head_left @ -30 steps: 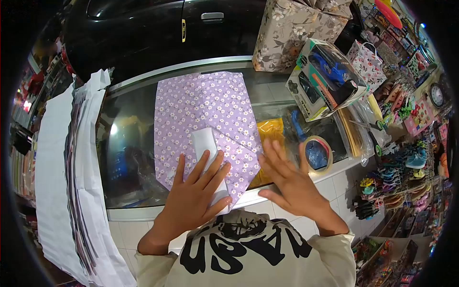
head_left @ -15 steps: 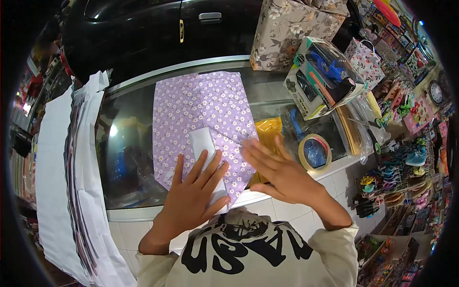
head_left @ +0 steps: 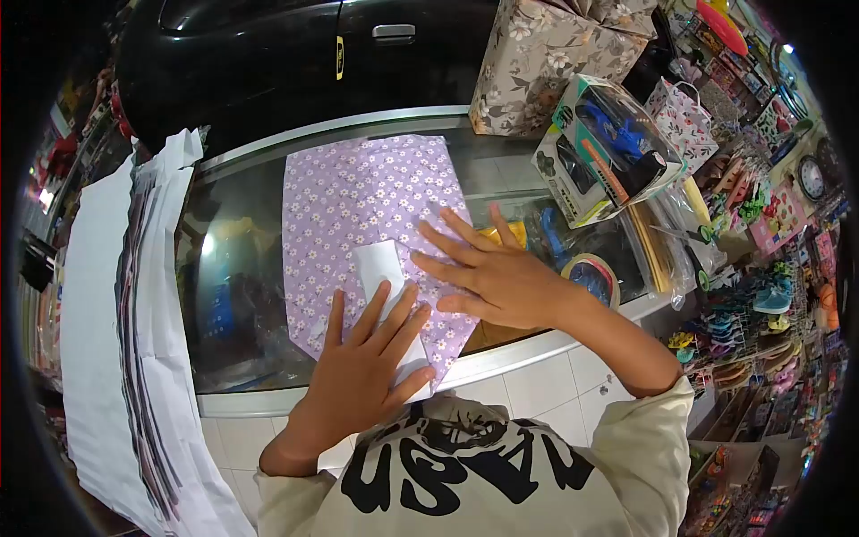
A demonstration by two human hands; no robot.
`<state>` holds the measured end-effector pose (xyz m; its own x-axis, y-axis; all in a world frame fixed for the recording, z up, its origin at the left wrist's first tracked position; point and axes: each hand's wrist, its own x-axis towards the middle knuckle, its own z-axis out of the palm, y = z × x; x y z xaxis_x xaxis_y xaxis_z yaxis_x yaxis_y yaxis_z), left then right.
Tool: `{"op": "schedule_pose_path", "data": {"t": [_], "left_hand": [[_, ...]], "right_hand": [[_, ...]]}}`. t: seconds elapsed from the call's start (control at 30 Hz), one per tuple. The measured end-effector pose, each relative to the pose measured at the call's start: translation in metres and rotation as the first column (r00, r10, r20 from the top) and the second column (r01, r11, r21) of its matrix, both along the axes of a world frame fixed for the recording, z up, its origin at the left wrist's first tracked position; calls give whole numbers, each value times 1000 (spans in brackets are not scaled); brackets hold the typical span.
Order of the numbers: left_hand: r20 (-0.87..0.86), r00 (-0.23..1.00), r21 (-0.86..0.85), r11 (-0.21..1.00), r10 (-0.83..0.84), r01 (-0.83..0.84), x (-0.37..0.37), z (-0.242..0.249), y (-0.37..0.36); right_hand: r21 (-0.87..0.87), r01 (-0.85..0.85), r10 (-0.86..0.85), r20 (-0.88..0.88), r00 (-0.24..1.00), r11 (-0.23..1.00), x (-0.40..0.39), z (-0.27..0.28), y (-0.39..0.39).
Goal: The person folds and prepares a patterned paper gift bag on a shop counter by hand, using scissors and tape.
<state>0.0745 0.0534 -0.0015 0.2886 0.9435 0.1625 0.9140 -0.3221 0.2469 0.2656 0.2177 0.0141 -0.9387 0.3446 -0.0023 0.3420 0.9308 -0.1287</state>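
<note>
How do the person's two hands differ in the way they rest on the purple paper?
The left hand presses the folded white flap, fingers pointing up the counter; the right hand lies on the printed purple wrapping paper, fingers pointing left. Both are flat, fingers spread.

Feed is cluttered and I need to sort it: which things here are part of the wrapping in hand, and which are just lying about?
In use: purple floral paper, white folded flap, left hand, right hand.

Lying about: tape roll, toy car box, floral wrapped box, white paper stack.
</note>
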Motion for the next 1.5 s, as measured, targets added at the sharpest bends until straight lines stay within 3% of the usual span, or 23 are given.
{"op": "schedule_pose_path", "data": {"t": [0.17,0.77,0.93,1.07,1.23,1.5], "left_hand": [[0,999,34,999,38,-38,1,-2,0],[-20,998,37,998,54,-54,-13,-1,-2],[-10,997,65,995,74,-73,-13,-1,-6],[6,996,15,996,88,-88,-12,-1,-7],[-4,996,20,996,91,-91,-12,-1,-7],[-2,997,28,997,78,-78,-10,-1,-6]], "right_hand": [[18,66,-66,50,997,998,-25,2,6],[-54,152,-157,-99,983,987,-48,-21,-2],[52,96,-95,-18,995,994,-2,2,-16],[-1,173,-172,77,982,985,44,13,-36],[10,239,-239,-4,971,971,56,6,-51],[56,128,-118,-149,982,990,34,-16,-81]]}}
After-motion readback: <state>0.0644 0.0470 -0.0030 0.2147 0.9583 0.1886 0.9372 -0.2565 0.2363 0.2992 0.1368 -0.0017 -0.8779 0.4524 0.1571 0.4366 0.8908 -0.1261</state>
